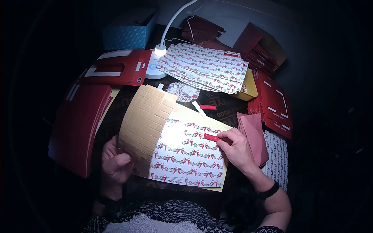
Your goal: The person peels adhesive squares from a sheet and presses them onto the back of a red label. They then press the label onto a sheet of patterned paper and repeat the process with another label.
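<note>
My right hand [235,147] pinches a small red strip [211,137] between thumb and forefinger, over the right part of a white sheet printed with garlands and red bows [188,155]. Under that sheet lies a pale yellow sheet [206,118], showing at its top and right edges. My left hand [116,161] is closed at the lower left edge of a tan sheet marked with a grid of small rectangles [145,124]. This tan sheet overlaps the left side of the printed one. Another red strip [208,107] and a white strip [199,109] lie just above.
A lit lamp [160,50] stands behind. Patterned sheets [202,66] cover part of a yellow container [248,87]. Red card stacks lie left [77,124] and right [274,103], near pink envelopes [254,136]. A blue box [126,37] is at the back left.
</note>
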The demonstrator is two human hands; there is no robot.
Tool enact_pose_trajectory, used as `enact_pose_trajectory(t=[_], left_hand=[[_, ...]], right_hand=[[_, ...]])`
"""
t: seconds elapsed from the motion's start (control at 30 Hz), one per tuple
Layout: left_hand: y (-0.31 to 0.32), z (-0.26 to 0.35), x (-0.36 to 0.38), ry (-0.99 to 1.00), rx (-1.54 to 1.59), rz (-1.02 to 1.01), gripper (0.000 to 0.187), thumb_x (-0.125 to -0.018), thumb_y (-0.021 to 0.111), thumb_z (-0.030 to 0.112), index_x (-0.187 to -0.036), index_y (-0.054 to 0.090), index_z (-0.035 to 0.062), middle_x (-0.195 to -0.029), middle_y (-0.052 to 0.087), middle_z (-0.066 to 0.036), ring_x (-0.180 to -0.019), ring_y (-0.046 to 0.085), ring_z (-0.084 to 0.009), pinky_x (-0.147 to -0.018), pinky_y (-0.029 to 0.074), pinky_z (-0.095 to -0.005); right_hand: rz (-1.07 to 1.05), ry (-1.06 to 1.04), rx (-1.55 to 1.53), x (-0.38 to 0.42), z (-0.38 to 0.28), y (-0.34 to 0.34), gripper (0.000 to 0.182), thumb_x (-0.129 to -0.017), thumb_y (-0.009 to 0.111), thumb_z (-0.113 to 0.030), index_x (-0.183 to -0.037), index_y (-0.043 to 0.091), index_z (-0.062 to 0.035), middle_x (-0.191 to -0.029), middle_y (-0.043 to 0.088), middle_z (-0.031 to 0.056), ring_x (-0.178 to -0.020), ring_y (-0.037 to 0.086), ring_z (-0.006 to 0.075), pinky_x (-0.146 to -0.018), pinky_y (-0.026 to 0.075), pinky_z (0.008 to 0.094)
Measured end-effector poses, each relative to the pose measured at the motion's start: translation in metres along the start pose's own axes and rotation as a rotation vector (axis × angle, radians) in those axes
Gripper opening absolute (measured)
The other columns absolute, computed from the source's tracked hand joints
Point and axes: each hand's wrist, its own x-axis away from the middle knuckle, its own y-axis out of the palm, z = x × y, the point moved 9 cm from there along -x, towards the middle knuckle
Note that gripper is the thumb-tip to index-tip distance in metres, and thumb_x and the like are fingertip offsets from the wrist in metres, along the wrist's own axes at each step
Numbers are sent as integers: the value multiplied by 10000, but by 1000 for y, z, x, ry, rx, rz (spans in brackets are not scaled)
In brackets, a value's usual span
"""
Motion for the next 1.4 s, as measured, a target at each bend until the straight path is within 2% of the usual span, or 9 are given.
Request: enact_pose_trajectory(t=[0.23,0.77,0.83,0.97,1.03,1.07,1.13,1.27,1.4], left_hand=[[-3,1,0,7,-3,-13,498,-706,536,108,-1147,456,-110,-953,632,-265,-696,681,-319,-653,604,-401],[-4,2,0,3,2,-17,502,-709,550,112,-1148,443,-105,-908,623,-281,-630,670,-344,-581,601,-412],[-5,1,0,8,7,-15,506,-710,548,112,-1152,442,-109,-917,623,-280,-635,670,-344,-591,602,-417],[-5,2,0,14,14,-5,505,-711,547,115,-1150,442,-112,-912,625,-279,-639,670,-343,-597,601,-418],[-5,2,0,5,8,-6,509,-712,547,119,-1151,440,-115,-897,628,-278,-639,671,-338,-596,600,-411],[-5,2,0,6,8,-6,509,-712,547,119,-1151,440,-115,-897,628,-278,-639,671,-338,-596,600,-411],[-4,3,0,6,-7,-13,517,-711,550,121,-1156,436,-115,-896,628,-279,-633,671,-335,-594,600,-406],[-5,1,0,2,-11,-15,524,-710,551,121,-1162,430,-115,-912,624,-281,-625,669,-334,-591,600,-405],[-5,4,1,2,-13,10,532,-715,551,122,-1175,422,-113,-930,621,-283,-622,668,-337,-589,600,-402]], right_hand=[[0,-40,34,1,-4,0,181,-768,675,-62,-931,675,18,-879,610,149,-829,626,277,-741,499,347],[-6,-86,122,1,-13,0,204,-783,669,-65,-967,661,22,-892,598,153,-843,617,285,-747,498,355],[-6,-87,155,2,-10,0,209,-784,680,-49,-975,649,30,-888,588,114,-790,613,200,-696,496,288],[6,-102,161,3,-11,-1,224,-783,686,-51,-984,640,36,-892,582,115,-789,610,191,-689,497,284],[8,-70,127,3,-15,-3,198,-790,644,-42,-972,642,36,-890,586,153,-857,598,294,-755,487,357],[7,-70,127,4,-16,-3,198,-790,644,-42,-972,642,36,-890,586,153,-857,598,294,-755,487,357],[66,-306,255,10,-40,-5,192,-788,615,3,-978,638,23,-867,574,142,-848,577,292,-748,476,360],[-3,-460,299,16,-57,8,228,-754,607,46,-977,638,10,-854,568,126,-831,565,282,-730,469,366],[-26,-492,301,15,-53,16,218,-754,611,42,-969,638,12,-853,565,125,-827,565,281,-724,467,363]])
